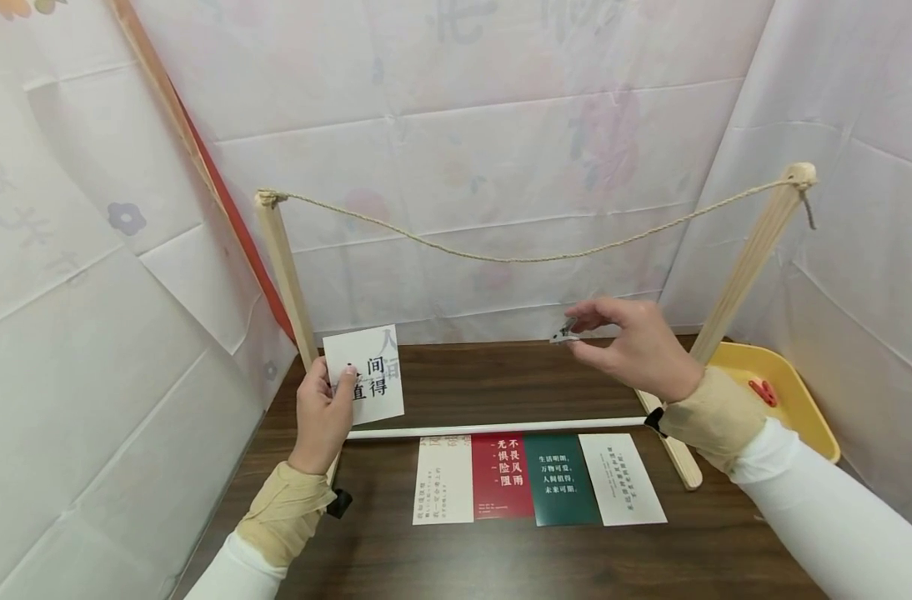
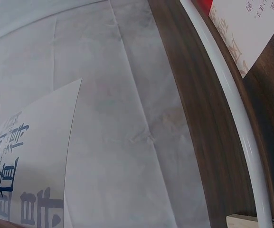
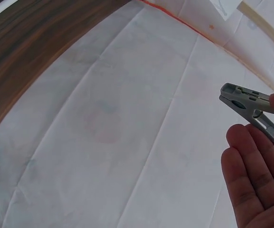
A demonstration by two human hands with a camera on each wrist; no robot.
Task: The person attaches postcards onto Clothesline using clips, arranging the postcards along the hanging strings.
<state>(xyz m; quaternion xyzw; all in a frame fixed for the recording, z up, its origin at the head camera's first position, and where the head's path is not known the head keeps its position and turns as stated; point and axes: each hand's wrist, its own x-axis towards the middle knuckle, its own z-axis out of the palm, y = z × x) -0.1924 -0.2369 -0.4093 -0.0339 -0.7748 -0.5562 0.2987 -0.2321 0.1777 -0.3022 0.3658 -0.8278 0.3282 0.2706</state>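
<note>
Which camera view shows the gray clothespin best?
The right wrist view: the gray clothespin appears large and side-on, though the right hand covers one handle end. The head view shows it small; the left wrist view doesn't show it.

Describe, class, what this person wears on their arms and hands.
The left hand and right hand are gloveless. Each arm has a white sleeve, ending at a wrinkled beige wrap around the wrist. A small black piece shows beside each wrap.
</note>
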